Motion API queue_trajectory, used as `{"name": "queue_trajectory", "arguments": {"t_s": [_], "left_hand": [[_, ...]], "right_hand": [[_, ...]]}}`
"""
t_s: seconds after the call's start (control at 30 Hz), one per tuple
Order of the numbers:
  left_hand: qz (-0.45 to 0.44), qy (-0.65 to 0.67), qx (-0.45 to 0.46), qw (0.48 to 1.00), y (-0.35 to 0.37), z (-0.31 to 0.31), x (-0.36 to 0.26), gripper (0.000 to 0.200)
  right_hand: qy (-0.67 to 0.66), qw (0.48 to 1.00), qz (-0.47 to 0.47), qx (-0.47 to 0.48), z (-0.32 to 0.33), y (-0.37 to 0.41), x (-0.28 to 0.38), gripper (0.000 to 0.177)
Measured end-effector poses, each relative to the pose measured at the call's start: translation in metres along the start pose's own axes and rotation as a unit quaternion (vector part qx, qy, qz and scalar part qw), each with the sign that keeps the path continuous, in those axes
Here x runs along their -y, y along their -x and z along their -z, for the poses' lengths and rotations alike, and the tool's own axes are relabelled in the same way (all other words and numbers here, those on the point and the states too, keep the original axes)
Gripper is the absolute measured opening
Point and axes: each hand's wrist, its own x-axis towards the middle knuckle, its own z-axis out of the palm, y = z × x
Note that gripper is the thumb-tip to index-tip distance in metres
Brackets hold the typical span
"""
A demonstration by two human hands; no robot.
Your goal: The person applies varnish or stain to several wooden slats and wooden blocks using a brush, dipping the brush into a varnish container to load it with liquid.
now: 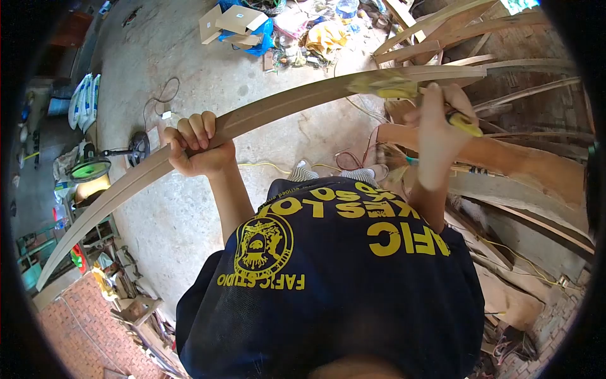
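A long curved wooden strip (pixel 271 107) spans the view from the lower left to the upper right, in front of my dark shirt. My left hand (pixel 202 148) is wrapped round it left of the middle. Towards its right end, my right hand (pixel 442 120) is closed on a tool with a yellow and black handle (pixel 464 123). The tool's yellowish head (pixel 385 85) lies over the strip and is smeared by motion, so its exact shape and contact with the wood cannot be made out.
Curved wooden pieces (pixel 530 158) are stacked at the right. An open cardboard box (pixel 243 22) and assorted litter lie on the concrete floor (pixel 151 50) ahead. A fan (pixel 137 148) stands at the left, and cables cross the floor near my feet.
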Motion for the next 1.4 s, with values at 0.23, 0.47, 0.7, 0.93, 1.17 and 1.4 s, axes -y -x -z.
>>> {"name": "queue_trajectory", "arguments": {"t_s": [0.23, 0.47, 0.7, 0.93, 1.17, 1.4], "left_hand": [[0.0, -0.017, -0.005, 1.0, 0.013, -0.015, 0.016, 0.022], [-0.004, -0.02, 0.014, 1.0, 0.02, -0.019, 0.012, 0.022], [-0.005, -0.003, 0.008, 1.0, 0.031, -0.017, 0.014, 0.027], [-0.003, 0.007, 0.029, 1.0, 0.034, -0.024, 0.015, 0.025], [0.0, 0.008, 0.023, 1.0, 0.034, -0.028, 0.02, 0.027], [0.003, 0.032, 0.022, 0.999, 0.031, -0.016, 0.034, 0.023]], "right_hand": [[0.013, 0.991, 0.049, 0.126, -0.005, 0.028, 0.014, 0.02], [0.03, 0.996, 0.015, 0.078, 0.008, 0.024, 0.02, 0.017], [-0.069, 0.988, 0.035, 0.131, 0.007, 0.039, 0.028, 0.008], [-0.058, 0.988, -0.087, 0.113, -0.009, 0.033, 0.026, 0.021], [-0.201, 0.974, 0.02, 0.098, -0.005, 0.043, 0.028, 0.02], [0.118, 0.958, 0.253, 0.065, 0.006, 0.005, 0.031, 0.012]]}}
